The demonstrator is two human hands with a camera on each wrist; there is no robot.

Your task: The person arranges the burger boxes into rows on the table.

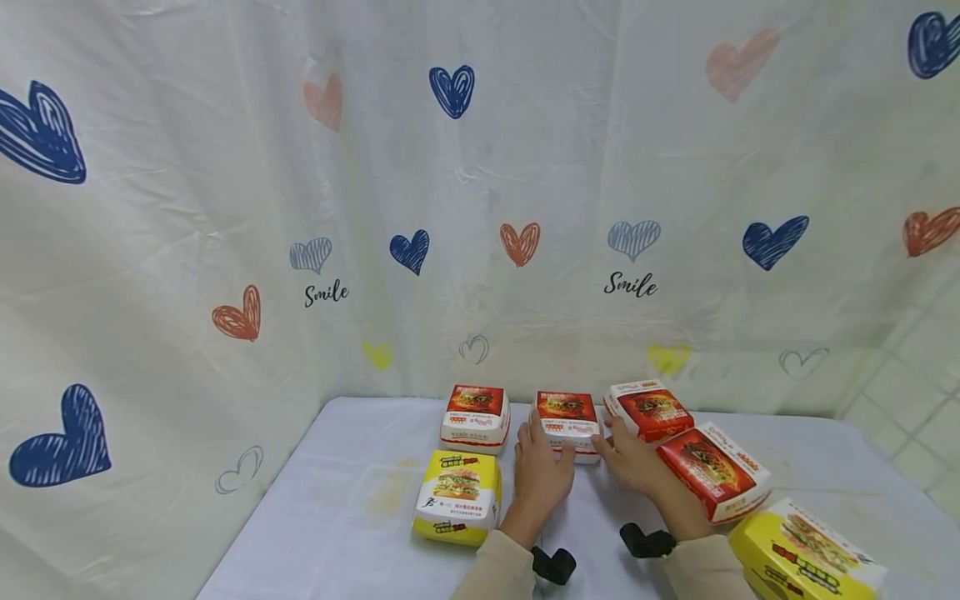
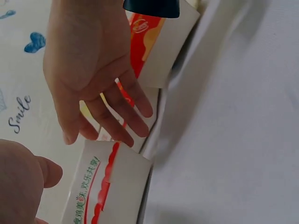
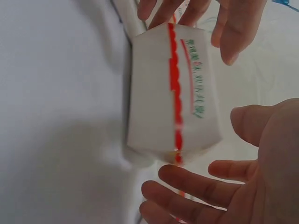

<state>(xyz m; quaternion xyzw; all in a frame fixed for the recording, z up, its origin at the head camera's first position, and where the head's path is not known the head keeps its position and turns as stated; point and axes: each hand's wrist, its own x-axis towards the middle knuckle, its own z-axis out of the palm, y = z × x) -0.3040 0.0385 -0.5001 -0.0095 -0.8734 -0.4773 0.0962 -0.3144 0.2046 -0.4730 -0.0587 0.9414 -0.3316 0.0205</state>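
Observation:
A red and white burger box (image 1: 567,407) stands on the table near its back edge, between my two hands. My left hand (image 1: 542,468) is at its left and front side, with the fingers extended along it. At the right front corner is my right hand (image 1: 632,458), fingers reaching toward the box. From the right wrist view, the box's white side (image 3: 152,93) with a red scalloped band faces the camera, with straight fingertips near both ends. In the left wrist view, the right hand's fingers hang straight and spread beside the box (image 2: 124,182).
Left of the hands stand another red burger box (image 1: 474,414) and a yellow one (image 1: 457,497). To the right, two red boxes (image 1: 651,410) and a yellow box (image 1: 813,550) form a slanting row. A heart-printed curtain (image 1: 525,175) hangs behind the white-covered table (image 1: 322,508).

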